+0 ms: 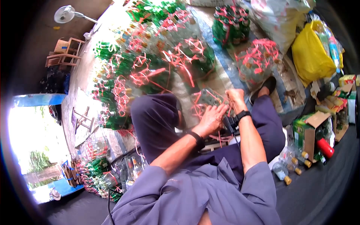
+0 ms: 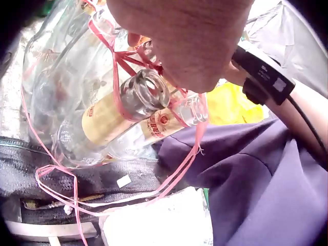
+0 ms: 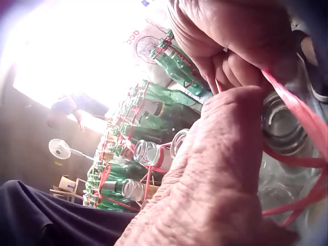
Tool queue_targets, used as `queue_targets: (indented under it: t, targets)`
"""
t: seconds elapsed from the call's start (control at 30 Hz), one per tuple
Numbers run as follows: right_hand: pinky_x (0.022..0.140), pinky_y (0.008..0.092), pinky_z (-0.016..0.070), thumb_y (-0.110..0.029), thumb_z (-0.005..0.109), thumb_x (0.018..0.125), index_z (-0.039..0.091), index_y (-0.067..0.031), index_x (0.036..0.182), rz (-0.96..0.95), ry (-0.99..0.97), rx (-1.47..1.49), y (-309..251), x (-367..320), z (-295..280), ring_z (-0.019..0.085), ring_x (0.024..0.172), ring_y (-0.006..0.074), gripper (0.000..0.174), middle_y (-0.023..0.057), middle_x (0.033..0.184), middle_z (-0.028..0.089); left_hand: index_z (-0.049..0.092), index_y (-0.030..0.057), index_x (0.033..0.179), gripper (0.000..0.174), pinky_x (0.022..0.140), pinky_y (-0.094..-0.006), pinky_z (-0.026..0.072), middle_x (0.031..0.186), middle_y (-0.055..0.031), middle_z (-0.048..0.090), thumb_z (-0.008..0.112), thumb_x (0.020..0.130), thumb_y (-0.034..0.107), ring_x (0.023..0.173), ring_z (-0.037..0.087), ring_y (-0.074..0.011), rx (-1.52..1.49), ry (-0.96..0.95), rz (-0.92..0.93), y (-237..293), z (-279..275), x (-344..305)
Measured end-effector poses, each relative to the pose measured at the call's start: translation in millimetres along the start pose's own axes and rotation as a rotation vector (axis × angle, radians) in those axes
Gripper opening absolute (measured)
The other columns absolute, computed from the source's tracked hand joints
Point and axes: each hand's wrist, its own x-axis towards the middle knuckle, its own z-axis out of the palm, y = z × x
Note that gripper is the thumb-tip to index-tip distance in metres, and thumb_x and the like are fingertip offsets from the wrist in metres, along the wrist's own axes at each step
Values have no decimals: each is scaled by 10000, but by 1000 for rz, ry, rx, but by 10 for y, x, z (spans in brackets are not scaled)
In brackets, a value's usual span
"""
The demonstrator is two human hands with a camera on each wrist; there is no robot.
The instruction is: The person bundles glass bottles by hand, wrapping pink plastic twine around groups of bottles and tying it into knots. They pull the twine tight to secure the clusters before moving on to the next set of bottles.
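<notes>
The left hand (image 1: 212, 118) lies on the near left side of the bundle of clear glass bottles (image 1: 204, 99), fingers curled, pinching the thin pink plastic string (image 3: 294, 110). The right hand (image 1: 235, 96) sits at the bundle's far right edge, closed round the same string, which runs taut between them. The bottles' open mouths (image 2: 148, 92) point towards the hands; both hands touch the bundle.
</notes>
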Motion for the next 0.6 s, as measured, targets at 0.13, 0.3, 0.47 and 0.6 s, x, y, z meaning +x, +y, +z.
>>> queue_targets:
  t: [0.13,0.3,0.47,0.6]
  targets:
    - [355,353,278,-77,683,739,504,-78,533,-260,-105,-135,503,482,-24,423,374,154,273,38,490,475,476,40,1376,651,905,-462,444,1334,-161,557,626,745,96,1056,583,-337,46,-24,1,21,-69,-31]
    - [440,334,399,-112,652,710,647,19,645,-264,-88,-166,-414,-472,-60,524,481,126,147,29,556,578,428,45,1434,713,868,-447,476,1428,-161,508,639,758,135,1041,581,-365,-4,17,24,-95,40,-119]
    - [600,304,504,-113,658,700,755,25,801,-471,-67,-330,-261,-418,21,628,622,130,197,67,664,700,433,39,1443,714,768,-425,502,1387,-147,534,588,746,27,891,564,-320,-65,154,102,-110,30,-201]
    - [665,398,543,-159,632,725,732,30,762,-537,-24,-459,-356,-660,59,704,672,305,218,229,710,691,444,9,1421,663,801,-406,496,1333,-134,564,579,773,55,915,568,-302,-46,120,105,-118,-47,-234]
